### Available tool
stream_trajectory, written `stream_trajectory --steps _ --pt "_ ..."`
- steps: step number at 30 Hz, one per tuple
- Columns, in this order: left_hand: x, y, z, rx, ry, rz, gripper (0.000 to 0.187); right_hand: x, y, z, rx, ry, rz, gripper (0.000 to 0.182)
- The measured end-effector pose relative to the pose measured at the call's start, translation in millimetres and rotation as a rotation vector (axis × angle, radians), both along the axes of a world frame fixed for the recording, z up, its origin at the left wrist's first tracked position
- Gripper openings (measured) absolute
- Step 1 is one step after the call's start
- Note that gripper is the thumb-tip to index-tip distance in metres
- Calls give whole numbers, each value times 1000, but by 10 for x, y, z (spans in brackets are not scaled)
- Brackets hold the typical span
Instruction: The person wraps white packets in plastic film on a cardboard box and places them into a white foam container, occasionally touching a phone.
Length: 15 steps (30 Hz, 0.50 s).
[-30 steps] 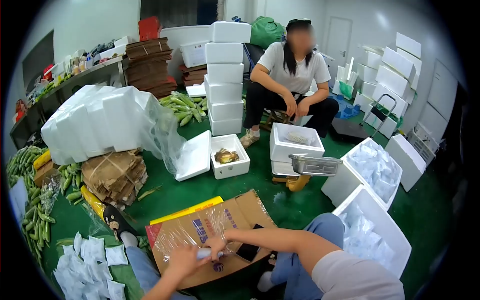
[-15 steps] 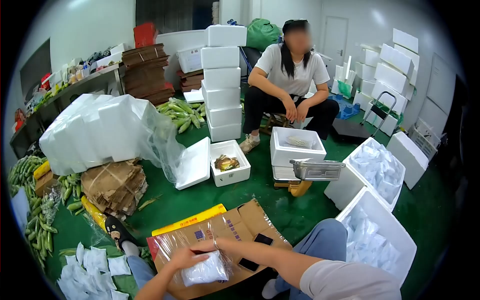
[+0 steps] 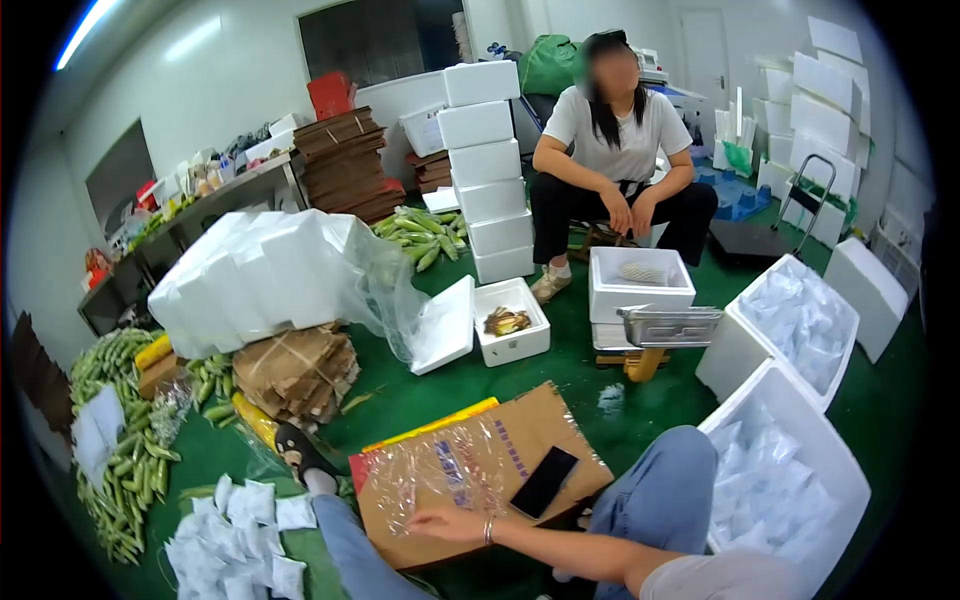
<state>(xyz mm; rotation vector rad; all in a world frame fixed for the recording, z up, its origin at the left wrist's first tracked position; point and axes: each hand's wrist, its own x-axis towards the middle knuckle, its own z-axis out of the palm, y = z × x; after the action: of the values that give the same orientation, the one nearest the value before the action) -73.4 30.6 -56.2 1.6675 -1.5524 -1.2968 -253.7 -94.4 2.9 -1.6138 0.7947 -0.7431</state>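
Note:
My right hand [image 3: 450,524], with a bracelet at the wrist, reaches across the near side of the cardboard [image 3: 560,435]. Its fingers point left and look stretched out, touching or just above the near edge of a crinkled clear plastic film [image 3: 440,475]. Whether a fingertip pinches the film is hard to see. A dark phone [image 3: 543,482] lies on the cardboard to the right of the hand. Out of view is my left hand. White packets [image 3: 235,535] are piled on green material at the lower left, beside my left leg.
A person [image 3: 615,150] sits opposite, hands together. On the right stand foam boxes [image 3: 780,455] of white packets. A foam box [image 3: 513,330] with brownish contents, a metal tray [image 3: 670,325], stacked foam boxes [image 3: 485,170], corn [image 3: 130,450] and flattened cardboard [image 3: 297,370] surround the cardboard.
My left hand and the white packet on the cardboard have left the view. My right hand is lower, at the near part of the film. The view has shifted left and tilted.

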Motion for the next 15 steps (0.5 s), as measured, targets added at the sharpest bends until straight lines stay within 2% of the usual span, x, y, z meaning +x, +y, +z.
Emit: stream_trajectory --steps 2,4,5,6,8,10,12,13,14,15 --pt "-94 203 183 -44 15 35 45 91 491 483 330 -533 321 44" --pt "-148 393 293 -116 8 33 45 116 941 733 199 -460 353 43" --pt "-184 458 358 -168 -3 22 44 120 1149 989 -136 22 -75 41" --pt "-199 516 402 -226 -21 5 44 104 1202 881 -135 26 -77 41" --pt "-232 580 458 -362 -69 -38 44 94 1211 526 -15 -68 -545 31" --pt "-201 604 469 -514 -136 -53 44 -87 1193 298 163 -150 -798 35" --pt "-175 620 497 -618 -185 -49 44 -280 1186 179 404 -111 -1041 38" --pt "-190 599 514 -644 -206 -35 44 -308 1239 179 421 19 -1084 42" --pt "-253 566 693 -643 -199 -33 44 -264 1329 278 418 25 -1086 42" --pt "-342 501 913 -220 42 195 45 -199 1425 384 249 169 -941 40"
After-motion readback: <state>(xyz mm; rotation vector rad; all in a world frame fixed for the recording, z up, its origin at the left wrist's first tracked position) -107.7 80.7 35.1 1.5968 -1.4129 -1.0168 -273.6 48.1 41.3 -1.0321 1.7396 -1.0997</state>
